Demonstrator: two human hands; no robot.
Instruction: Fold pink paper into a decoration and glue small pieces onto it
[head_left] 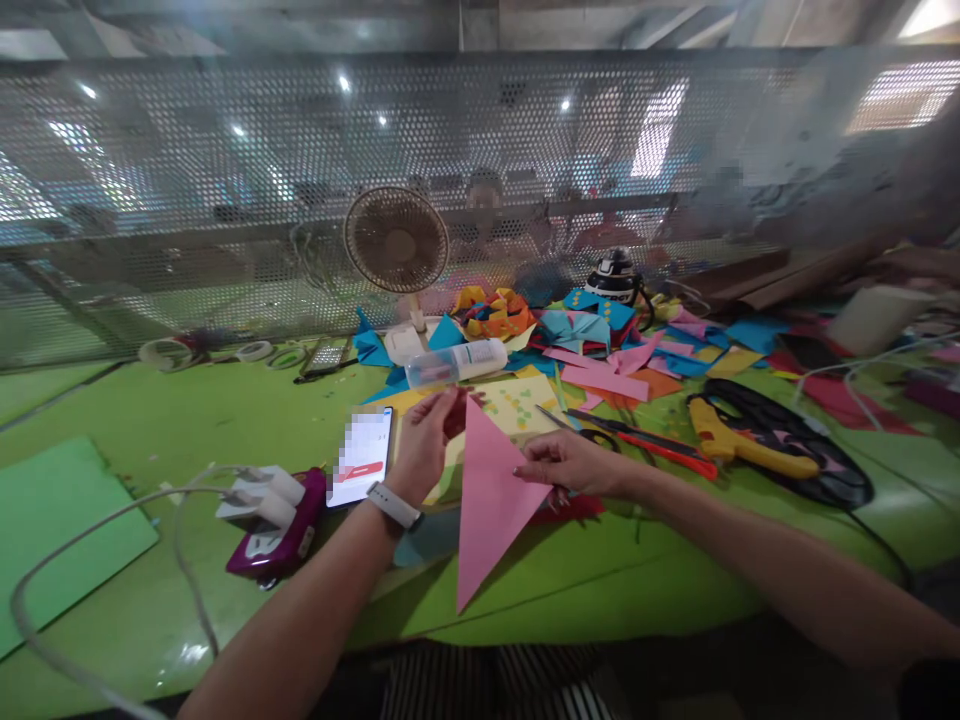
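A pink paper triangle (491, 500) hangs upright between my hands, one long edge running down on the left. My left hand (431, 440) has its fingers closed at the triangle's top corner. At the right corner, my right hand (562, 465) pinches the paper, thumb on the near face. Behind the paper lies a pale yellow sheet (529, 400) with small green and yellow pieces on it, partly hidden by my hands. A pair of scissors (596, 436) and a red-and-black cutter knife (667, 450) lie just beyond my right hand.
A phone (361, 460) and a purple power strip (277, 540) with white plugs lie left, near a green sheet (60, 530). A yellow glue gun (750, 450) rests on a black tray (832, 480). Behind stand a small fan (397, 240), a bottle (457, 362) and folded coloured papers (577, 330).
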